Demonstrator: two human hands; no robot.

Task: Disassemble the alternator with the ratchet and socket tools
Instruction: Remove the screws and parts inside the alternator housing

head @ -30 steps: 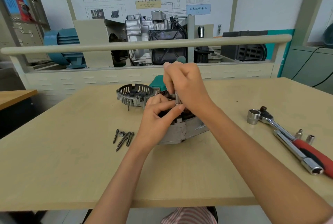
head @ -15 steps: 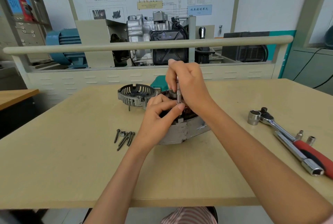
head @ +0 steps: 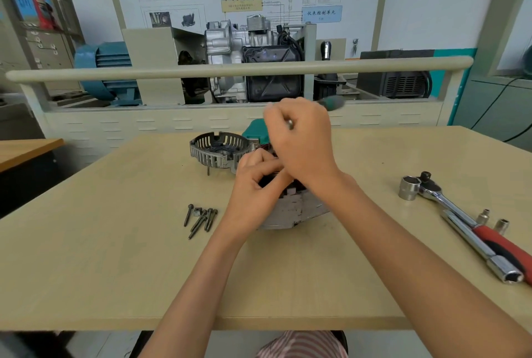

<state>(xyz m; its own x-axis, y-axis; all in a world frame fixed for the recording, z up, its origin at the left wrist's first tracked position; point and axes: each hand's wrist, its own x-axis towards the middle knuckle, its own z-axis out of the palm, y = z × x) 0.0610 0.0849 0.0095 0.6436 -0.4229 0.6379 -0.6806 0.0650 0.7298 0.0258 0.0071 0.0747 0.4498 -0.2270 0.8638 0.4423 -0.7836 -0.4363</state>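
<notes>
**Both hands on alternator, mid-surface**

Grey metal alternator body (head: 290,211) sits at centre of pale wooden surface (head: 115,257). Left hand (head: 253,182) curled over its top, gripping it. Right hand (head: 302,139) closed round a green-handled driver tool (head: 331,103), blurred, above the body. Slotted grey end cover (head: 218,150) at 11 o'clock; dark bolts (head: 201,218) at 9; red-handled chrome ratchet (head: 466,222) at 3

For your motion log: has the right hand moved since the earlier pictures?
Yes. The right hand has risen away from the alternator, toward the rail.
</notes>
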